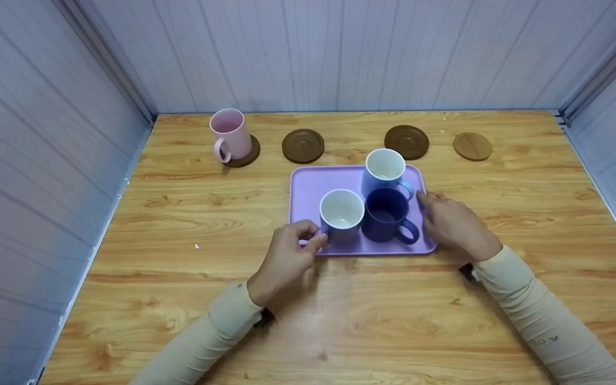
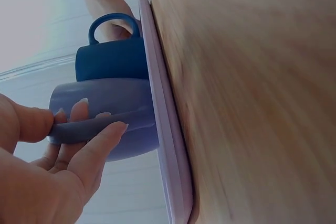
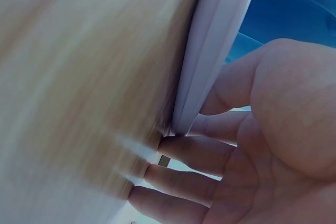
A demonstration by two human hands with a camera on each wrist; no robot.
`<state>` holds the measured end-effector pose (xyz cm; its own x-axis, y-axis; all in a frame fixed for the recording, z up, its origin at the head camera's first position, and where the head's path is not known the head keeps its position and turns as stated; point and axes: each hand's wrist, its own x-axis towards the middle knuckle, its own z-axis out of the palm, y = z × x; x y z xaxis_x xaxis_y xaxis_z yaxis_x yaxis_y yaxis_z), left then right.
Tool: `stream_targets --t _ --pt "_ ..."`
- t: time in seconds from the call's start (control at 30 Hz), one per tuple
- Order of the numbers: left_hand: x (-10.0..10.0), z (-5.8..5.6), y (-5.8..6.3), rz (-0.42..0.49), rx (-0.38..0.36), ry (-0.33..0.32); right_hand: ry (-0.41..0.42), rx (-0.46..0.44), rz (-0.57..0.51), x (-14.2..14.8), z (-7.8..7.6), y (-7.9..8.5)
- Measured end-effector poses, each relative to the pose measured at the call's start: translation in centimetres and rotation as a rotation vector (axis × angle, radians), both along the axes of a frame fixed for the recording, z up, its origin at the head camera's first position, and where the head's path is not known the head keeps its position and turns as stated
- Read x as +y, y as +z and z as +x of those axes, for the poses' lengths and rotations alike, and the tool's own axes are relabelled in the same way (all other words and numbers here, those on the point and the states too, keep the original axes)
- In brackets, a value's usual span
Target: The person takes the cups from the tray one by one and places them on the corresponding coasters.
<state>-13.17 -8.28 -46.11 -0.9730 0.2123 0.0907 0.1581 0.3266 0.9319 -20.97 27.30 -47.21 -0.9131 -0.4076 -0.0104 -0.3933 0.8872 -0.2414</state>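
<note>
A purple mug (image 1: 342,211), pale inside, stands upright on the lilac tray (image 1: 308,184) in the head view. My left hand (image 1: 289,254) pinches its handle (image 2: 79,131) between thumb and fingers. Beside it on the tray are a dark blue mug (image 1: 385,214), handle towards the lower right, and a light blue mug (image 1: 385,166) partly hidden behind that one. At the tray's right edge rests my right hand (image 1: 455,222). In the right wrist view its thumb reaches over the rim, and the other fingers (image 3: 173,174) extend fairly straight, with several fingertips down at the table.
Behind the tray, two dark brown coasters (image 1: 302,146) and a lighter wooden coaster (image 1: 472,146) lie along the back of the wooden table (image 1: 190,214). A pink mug (image 1: 230,133) stands on another dark coaster (image 1: 249,155) at the back left. Pale panel walls (image 1: 313,53) enclose the table.
</note>
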Motion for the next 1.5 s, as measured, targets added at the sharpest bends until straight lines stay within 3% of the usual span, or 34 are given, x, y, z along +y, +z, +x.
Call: stream_targets --t 0.5,1.0,1.5 --pt "0.02 -0.01 0.09 -0.031 0.003 0.017 -0.01 -0.021 -0.001 -0.19 -0.07 0.03" --pt "-0.17 -0.15 0.25 -0.051 0.023 0.052 0.016 0.02 0.004 -0.01 -0.12 -0.15" --pt "-0.62 -0.74 0.56 0.01 0.049 0.119 0.008 0.026 -0.005 -0.05 0.02 -0.17"
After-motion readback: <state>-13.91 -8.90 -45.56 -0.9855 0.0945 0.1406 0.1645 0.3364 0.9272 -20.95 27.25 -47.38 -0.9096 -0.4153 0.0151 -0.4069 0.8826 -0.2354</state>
